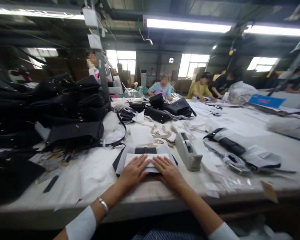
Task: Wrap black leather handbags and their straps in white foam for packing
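Note:
A black handbag (145, 150) lies flat on the table in front of me, mostly covered by white wrapping paper (133, 156). My left hand (135, 170) rests flat on the paper's left half, fingers stretched out. On the right half lies my right hand (166, 169), its fingers also extended and pressing down flat. The two hands sit side by side with a small gap between the fingertips. Dark corners of the bag show past the paper on both sides. Just right of the bag stands a grey tape dispenser (188, 153).
Black handbags (75, 133) are piled high on the left. More bags (156, 114) and paper scraps (162, 131) lie beyond. A partly wrapped bag (230, 146) and clear plastic (230, 181) are at right. Several people work across the table (245, 131).

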Tool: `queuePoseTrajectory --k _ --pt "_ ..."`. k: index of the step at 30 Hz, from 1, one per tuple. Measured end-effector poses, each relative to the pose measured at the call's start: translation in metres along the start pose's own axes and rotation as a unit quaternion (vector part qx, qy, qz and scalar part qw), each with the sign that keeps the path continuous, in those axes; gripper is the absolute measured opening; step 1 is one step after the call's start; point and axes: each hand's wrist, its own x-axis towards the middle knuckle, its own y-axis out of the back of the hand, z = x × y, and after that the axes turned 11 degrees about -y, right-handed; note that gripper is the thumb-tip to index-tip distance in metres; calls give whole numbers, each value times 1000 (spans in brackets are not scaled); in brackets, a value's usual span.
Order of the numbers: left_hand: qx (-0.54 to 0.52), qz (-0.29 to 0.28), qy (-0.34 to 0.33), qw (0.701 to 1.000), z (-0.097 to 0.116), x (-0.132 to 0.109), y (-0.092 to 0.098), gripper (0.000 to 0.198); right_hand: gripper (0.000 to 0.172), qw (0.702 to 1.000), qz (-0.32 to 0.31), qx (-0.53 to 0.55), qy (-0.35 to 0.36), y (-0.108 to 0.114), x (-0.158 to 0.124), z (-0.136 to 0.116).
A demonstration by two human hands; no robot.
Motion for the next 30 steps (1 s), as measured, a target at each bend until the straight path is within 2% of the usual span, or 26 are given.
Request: queuePoseTrajectory --k 5,13,21,25,30 --pt "0 -9 4 1000 -1 -1 -1 53 60 995 -34 -81 37 -2 7 -3" --pt "-14 -5 10 1000 -1 1 5 63 47 987 -60 -144 32 -5 24 -17" --pt "-9 5 9 1000 -2 4 13 76 38 981 -84 -162 66 32 37 -20" --pt "10 24 18 999 0 3 12 74 34 979 -97 -157 83 50 45 -21" --pt "34 34 -11 999 14 0 2 68 33 979 -103 -160 75 62 23 -24"
